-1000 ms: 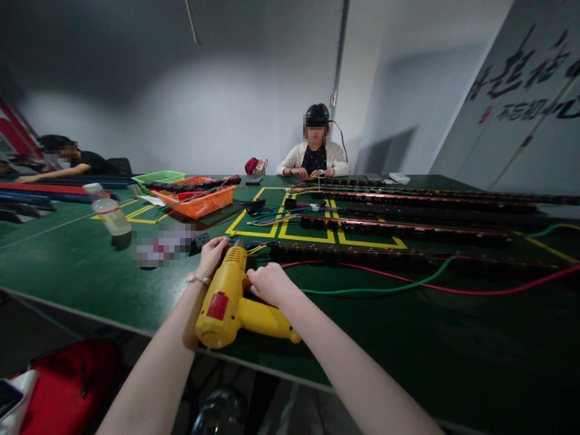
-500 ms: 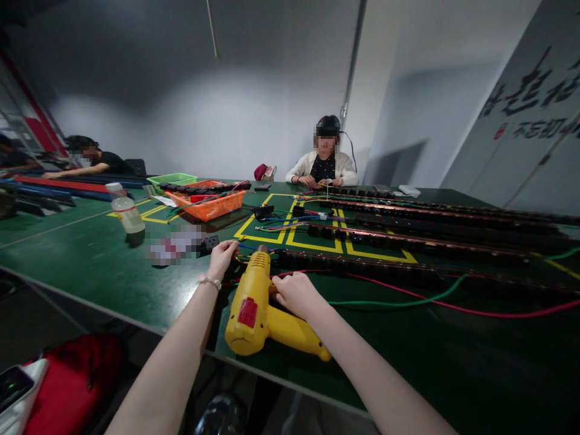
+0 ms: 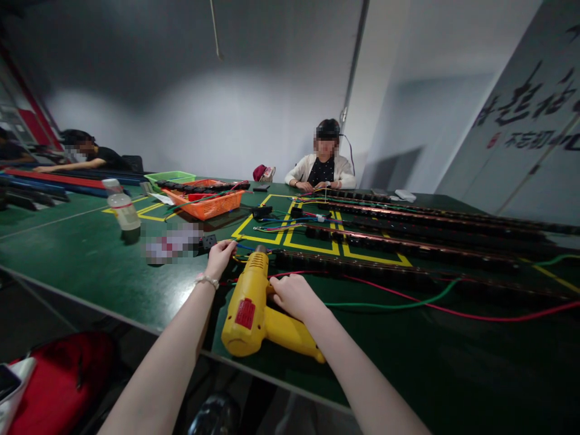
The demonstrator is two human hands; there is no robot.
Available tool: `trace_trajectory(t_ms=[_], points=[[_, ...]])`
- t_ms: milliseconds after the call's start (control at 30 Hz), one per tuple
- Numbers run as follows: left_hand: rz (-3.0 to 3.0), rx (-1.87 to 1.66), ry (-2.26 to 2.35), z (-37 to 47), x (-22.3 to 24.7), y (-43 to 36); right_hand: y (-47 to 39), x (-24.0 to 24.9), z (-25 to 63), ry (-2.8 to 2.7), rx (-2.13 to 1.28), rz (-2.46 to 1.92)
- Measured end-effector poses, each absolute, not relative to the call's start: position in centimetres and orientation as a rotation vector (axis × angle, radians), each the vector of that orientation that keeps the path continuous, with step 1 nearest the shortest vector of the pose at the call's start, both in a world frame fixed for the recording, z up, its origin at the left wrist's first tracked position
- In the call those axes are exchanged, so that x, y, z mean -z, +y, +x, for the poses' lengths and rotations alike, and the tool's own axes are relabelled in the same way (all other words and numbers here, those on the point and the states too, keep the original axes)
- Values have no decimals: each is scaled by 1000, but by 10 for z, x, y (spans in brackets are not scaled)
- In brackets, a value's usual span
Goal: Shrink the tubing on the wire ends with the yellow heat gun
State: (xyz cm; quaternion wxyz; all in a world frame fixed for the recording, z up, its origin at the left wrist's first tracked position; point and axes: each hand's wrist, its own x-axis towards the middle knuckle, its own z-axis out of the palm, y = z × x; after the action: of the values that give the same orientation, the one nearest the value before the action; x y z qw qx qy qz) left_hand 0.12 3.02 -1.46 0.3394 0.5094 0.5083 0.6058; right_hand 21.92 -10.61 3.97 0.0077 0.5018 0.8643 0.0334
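Note:
My left hand (image 3: 221, 256) is closed in a pinch on thin coloured wires (image 3: 246, 247), a blue one among them, at the near end of a long black strip (image 3: 344, 264). A yellow heat gun (image 3: 247, 305) lies between my forearms, its nozzle pointing away towards the wires. My right hand (image 3: 294, 294) is closed, with curled fingers, against the right side of the gun's body above the handle. Its fingertips are partly hidden, so what they grip cannot be made out. Red and green wires (image 3: 389, 306) run off rightward beside it.
Several more black strips (image 3: 435, 246) with copper-coloured edges lie further back. An orange basket (image 3: 212, 208), a green basket (image 3: 165, 178) and a bottle (image 3: 123, 208) stand to the left. Across the table sits a person (image 3: 321, 172). A red bag (image 3: 67, 380) is below the near edge.
The view has shifted slightly, so everything sits a little further left. Both hands and the heat gun keep nearly the same positions relative to each other.

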Motion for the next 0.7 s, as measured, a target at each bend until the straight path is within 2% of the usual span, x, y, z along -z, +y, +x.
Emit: trace_trajectory(t_ms=[700], points=[[1309,-1630,1305,2,7,24,-82,-33,171,2800,-195,1429]])
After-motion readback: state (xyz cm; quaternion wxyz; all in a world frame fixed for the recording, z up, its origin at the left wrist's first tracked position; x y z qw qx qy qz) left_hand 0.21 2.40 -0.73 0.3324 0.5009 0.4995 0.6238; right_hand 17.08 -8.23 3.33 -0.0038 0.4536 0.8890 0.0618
